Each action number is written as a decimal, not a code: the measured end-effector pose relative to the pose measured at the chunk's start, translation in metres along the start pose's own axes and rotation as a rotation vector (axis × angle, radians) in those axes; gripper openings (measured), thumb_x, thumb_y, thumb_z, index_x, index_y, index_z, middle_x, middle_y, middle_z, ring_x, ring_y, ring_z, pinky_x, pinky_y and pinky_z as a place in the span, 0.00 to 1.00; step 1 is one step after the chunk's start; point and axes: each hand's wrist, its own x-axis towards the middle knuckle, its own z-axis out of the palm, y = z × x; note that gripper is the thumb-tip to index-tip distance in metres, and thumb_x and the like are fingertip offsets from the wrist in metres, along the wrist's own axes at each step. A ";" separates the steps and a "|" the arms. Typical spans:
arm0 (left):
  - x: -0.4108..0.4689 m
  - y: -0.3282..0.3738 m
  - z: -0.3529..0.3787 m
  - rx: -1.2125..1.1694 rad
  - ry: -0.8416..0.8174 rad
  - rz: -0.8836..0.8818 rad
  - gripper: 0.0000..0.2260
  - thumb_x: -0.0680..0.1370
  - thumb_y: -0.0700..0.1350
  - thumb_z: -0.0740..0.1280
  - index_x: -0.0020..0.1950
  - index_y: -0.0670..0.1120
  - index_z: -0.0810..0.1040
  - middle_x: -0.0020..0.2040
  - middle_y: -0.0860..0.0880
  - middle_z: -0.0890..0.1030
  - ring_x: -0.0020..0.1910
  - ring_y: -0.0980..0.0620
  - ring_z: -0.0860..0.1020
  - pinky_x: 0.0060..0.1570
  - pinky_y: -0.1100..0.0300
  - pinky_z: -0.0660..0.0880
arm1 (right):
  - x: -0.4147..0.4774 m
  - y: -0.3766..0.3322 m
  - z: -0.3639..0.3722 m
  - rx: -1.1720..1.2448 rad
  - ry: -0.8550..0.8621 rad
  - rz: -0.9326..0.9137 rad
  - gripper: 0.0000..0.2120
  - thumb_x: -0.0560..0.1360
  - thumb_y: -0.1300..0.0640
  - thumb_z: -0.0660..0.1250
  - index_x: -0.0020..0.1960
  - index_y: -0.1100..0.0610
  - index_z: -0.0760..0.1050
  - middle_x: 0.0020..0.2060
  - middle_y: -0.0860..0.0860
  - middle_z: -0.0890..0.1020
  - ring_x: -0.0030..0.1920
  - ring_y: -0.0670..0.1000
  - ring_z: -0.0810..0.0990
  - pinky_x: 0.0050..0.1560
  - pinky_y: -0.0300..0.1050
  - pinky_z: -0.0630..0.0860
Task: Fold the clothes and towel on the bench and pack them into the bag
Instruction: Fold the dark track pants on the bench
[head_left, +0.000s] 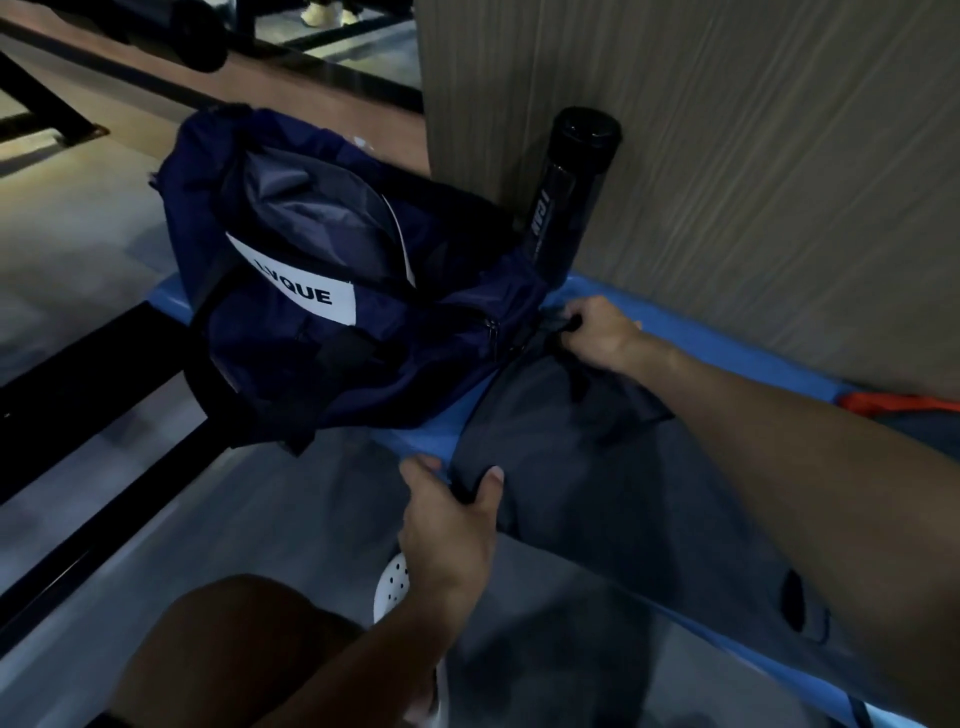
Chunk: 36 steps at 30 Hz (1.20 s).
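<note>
Head view: a dark grey garment lies spread across the blue bench, reaching from the bench's far edge to its near edge, where part of it hangs over. The left hand pinches the garment's hem at the near edge, with the thumb on top of the cloth and the fingers tucked underneath. The right hand is at the far edge, its fingers curled round a bunched corner of the same garment, just beside the bag.

The navy bag sits on the left end of the bench, its top unzipped and gaping, with a white label on its side. It touches the garment. A black bottle stands upright behind the bag against the wood-grain wall panel. Something orange lies at the bench's right end. A white perforated shoe shows on the floor below the near edge.
</note>
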 end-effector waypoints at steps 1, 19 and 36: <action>0.000 0.001 0.000 -0.007 0.001 -0.026 0.19 0.75 0.52 0.74 0.55 0.48 0.67 0.43 0.53 0.76 0.41 0.58 0.76 0.48 0.59 0.77 | 0.000 0.000 0.000 0.084 0.013 -0.014 0.11 0.75 0.58 0.67 0.57 0.52 0.76 0.49 0.52 0.79 0.53 0.53 0.78 0.62 0.49 0.71; -0.055 0.037 -0.013 -0.317 -0.142 0.383 0.15 0.74 0.37 0.74 0.54 0.54 0.77 0.45 0.57 0.83 0.41 0.61 0.81 0.42 0.70 0.76 | -0.056 0.020 -0.106 0.668 -0.085 -0.061 0.16 0.74 0.72 0.62 0.39 0.53 0.78 0.34 0.47 0.79 0.33 0.42 0.74 0.34 0.39 0.61; -0.103 0.018 0.101 0.403 -0.487 1.270 0.13 0.75 0.49 0.64 0.59 0.52 0.76 0.48 0.55 0.77 0.47 0.53 0.75 0.48 0.55 0.70 | -0.122 0.166 -0.136 0.755 -0.010 0.375 0.23 0.70 0.76 0.47 0.47 0.60 0.77 0.41 0.56 0.75 0.37 0.53 0.75 0.32 0.42 0.78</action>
